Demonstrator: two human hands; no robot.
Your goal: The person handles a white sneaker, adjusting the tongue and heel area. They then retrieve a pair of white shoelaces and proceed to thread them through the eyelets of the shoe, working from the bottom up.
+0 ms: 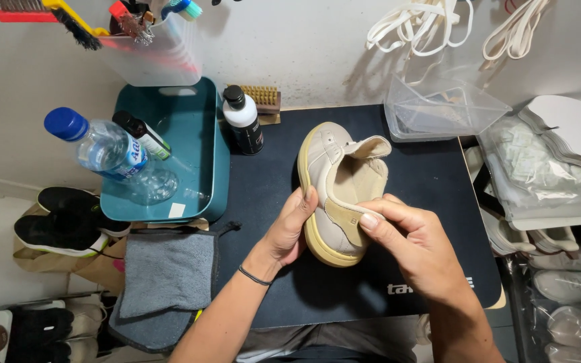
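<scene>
Two hands hold one beige shoe (336, 188) over the dark mat (425, 175) on the surface. The left hand (289, 228) cups the shoe's left side near the heel, fingers curled against the yellowed sole. The right hand (408, 238) pinches the rim of the shoe's opening between thumb and fingers. Left of the shoe stands a black-and-white bottle (243, 121), then a teal tray (200, 161) with a clear water bottle (105, 151) lying across it. A grey cloth (166, 272) lies near left. A clear plastic container (438, 107) sits far right.
</scene>
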